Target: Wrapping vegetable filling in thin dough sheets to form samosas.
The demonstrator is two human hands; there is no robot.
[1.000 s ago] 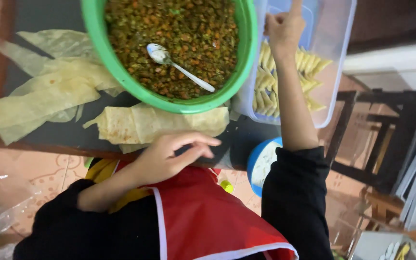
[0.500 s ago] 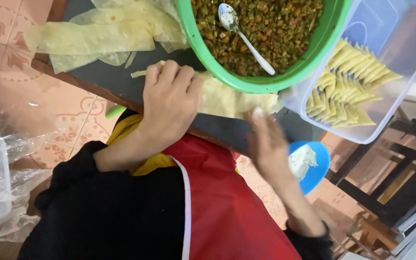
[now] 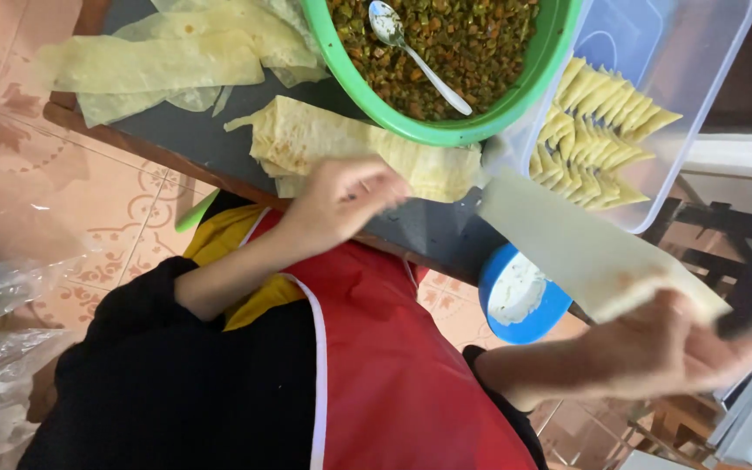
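Right hand (image 3: pixel 681 344) was pinching one pale pastry strip (image 3: pixel 585 248), lifted over the blue paste bowl (image 3: pixel 520 296). Left hand (image 3: pixel 341 200) hovered by the stacked wrappers (image 3: pixel 341 144) near the green filling bowl (image 3: pixel 480 126); couldn't tell its grip.

Pretty bright, soft daylight all over, no harsh shadows, just a faint one under the green bowl (image 3: pixel 446 65). The spoon (image 3: pixel 417 54) inside the bowl catches a small glare. Both hands are smeared with motion blur, the right hand (image 3: pixel 681 348) worst, the left hand (image 3: pixel 341 204) below the bowl slightly less.
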